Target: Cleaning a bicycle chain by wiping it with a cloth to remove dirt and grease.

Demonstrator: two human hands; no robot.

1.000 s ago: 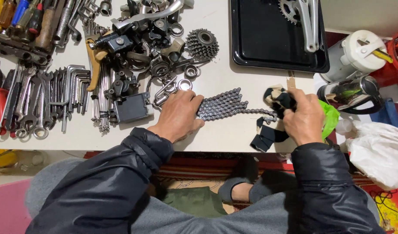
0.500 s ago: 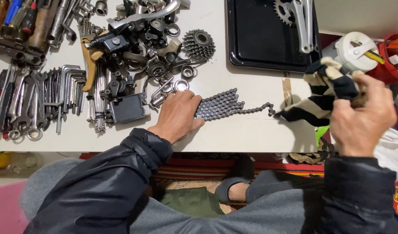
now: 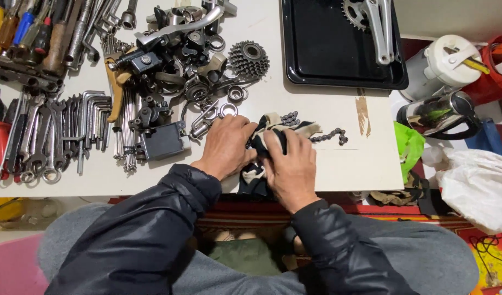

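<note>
Head view: looks straight down on a white worktop point(image 3: 338, 164) crowded with bicycle parts and tools.

Finds the left hand point(image 3: 226, 145) and the right hand point(image 3: 289, 164) side by side near the middle of the front edge, both lying on a striped rag point(image 3: 273, 124) in black and beige. Shows the left fingers point(image 3: 245, 128) bent and closed over the rag's left part, the right fingers point(image 3: 278, 143) curled down and clamped on its middle. Cannot tell whether either hand also pinches metal through the cloth.

Places the bicycle chain point(image 3: 328, 135) under and beside the rag: bundled links peeking out at the rag's far side, one loose end trailing bare toward the right edge.

Judging from that: wiping in hand, with most of the chain wrapped in cloth and the trailing end not yet covered. Cannot tell how clean the hidden links are.

Leaves everything else untouched: a toothed cassette point(image 3: 249, 57) beyond the hands, a black box point(image 3: 163, 141) just left of the left hand, hex keys point(image 3: 92, 109) and spanners point(image 3: 32, 147) toward the left edge, a black tray point(image 3: 344, 84) at the far right corner carrying a crank arm point(image 3: 374, 24). Shows a white plastic bag point(image 3: 475, 180) off the right edge.
</note>
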